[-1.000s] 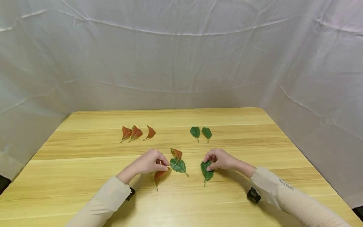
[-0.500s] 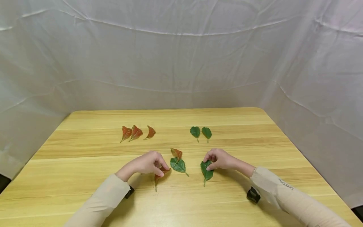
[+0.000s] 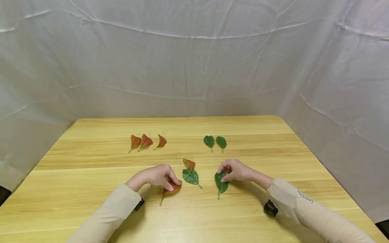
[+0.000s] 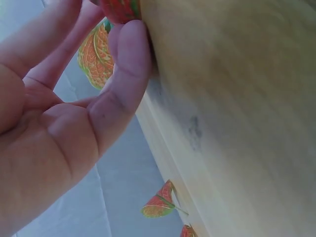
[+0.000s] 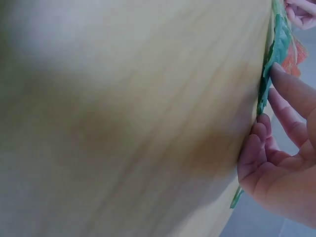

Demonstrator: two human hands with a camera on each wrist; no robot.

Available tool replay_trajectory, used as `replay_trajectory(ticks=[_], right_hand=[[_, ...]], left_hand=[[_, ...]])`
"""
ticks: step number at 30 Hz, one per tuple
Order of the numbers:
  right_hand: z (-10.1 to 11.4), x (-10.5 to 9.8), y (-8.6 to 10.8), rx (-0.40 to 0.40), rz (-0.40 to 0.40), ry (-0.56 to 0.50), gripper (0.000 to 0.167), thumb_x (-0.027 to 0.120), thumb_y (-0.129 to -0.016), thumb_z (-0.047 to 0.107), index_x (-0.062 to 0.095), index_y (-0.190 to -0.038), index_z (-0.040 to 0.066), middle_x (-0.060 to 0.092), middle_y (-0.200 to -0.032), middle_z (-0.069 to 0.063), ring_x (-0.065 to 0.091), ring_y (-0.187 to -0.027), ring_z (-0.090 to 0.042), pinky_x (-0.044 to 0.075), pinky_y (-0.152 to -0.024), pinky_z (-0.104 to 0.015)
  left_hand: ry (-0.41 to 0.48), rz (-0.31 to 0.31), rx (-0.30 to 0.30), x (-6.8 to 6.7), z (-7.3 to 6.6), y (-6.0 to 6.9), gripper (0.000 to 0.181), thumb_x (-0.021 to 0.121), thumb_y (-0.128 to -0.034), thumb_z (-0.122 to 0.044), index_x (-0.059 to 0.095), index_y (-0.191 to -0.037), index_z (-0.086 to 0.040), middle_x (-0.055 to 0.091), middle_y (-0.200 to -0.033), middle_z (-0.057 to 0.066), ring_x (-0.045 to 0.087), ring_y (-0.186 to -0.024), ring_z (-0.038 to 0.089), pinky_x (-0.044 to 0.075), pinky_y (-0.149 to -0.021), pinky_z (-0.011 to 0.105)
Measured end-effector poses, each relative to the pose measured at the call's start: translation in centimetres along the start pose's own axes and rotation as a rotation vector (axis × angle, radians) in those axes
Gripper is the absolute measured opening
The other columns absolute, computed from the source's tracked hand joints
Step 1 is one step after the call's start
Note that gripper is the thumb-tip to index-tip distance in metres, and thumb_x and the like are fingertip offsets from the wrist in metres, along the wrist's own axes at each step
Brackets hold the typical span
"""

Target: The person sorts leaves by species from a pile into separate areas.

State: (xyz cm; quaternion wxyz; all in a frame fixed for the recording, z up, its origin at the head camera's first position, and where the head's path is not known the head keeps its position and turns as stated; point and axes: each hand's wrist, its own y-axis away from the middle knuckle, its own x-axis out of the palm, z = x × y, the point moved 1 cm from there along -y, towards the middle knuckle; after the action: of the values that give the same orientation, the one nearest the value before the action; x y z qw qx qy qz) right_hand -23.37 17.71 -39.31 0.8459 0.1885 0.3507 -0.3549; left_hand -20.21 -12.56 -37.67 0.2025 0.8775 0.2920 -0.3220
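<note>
In the head view, your left hand point(image 3: 158, 175) pinches a red leaf point(image 3: 176, 187) between thumb and forefinger, the leaf's stem slanting toward you. Your right hand point(image 3: 238, 170) holds a green leaf point(image 3: 221, 187) with its fingers curled and its thumb on the leaf's face; that stem also points toward you. Between your hands, nearer the left, a second red leaf point(image 3: 189, 164) overlaps the upper part of a second green leaf point(image 3: 192, 178). Farther back on the wooden table point(image 3: 212, 219), three more red leaves point(image 3: 146, 142) lie in a row on the left, and two more green leaves point(image 3: 209, 141) sit side by side on the right.

In the left wrist view, your fingertips meet the held red leaf at the top edge, where most of it is cut off. A dark smudge point(image 4: 195, 133) marks the tabletop nearby.

In the right wrist view, your thumb tip touches the held green leaf low against the table, with red showing beyond it.
</note>
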Motion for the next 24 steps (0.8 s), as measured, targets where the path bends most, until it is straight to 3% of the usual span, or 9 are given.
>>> replay_trajectory(ticks=[7, 13, 24], right_hand=[[0.4, -0.2, -0.4, -0.014, 0.012, -0.017, 0.011, 0.067, -0.078, 0.006, 0.066, -0.088, 0.001, 0.059, -0.079, 0.000, 0.050, -0.070, -0.011, 0.044, -0.062, -0.025], [1.4, 0.0, -1.1, -0.013, -0.029, -0.029, 0.009, 0.065, -0.080, 0.007, 0.066, -0.088, 0.002, 0.062, -0.084, 0.000, 0.054, -0.077, -0.013, 0.045, -0.068, -0.026], [3.3, 1.1, -3.2, -0.116, -0.072, -0.070, 0.009, 0.066, -0.080, 0.006, 0.065, -0.086, -0.001, 0.061, -0.076, -0.001, 0.053, -0.069, -0.009, 0.047, -0.063, -0.025]], left_hand=[[-0.010, 0.006, 0.005, 0.0, -0.1, 0.1, 0.021, 0.068, -0.0739, 0.005, 0.069, -0.094, 0.002, 0.065, -0.096, 0.009, 0.056, -0.083, 0.009, 0.046, -0.067, 0.019], [-0.012, -0.004, -0.014, 0.0, -0.3, 0.1, 0.021, 0.068, -0.0737, 0.004, 0.070, -0.094, 0.002, 0.065, -0.096, 0.009, 0.056, -0.087, 0.012, 0.045, -0.068, 0.020], [-0.006, -0.004, -0.019, 0.0, -0.1, 0.0, 0.022, 0.070, -0.0721, 0.002, 0.069, -0.094, 0.002, 0.065, -0.095, 0.010, 0.054, -0.080, 0.007, 0.044, -0.065, 0.019]])
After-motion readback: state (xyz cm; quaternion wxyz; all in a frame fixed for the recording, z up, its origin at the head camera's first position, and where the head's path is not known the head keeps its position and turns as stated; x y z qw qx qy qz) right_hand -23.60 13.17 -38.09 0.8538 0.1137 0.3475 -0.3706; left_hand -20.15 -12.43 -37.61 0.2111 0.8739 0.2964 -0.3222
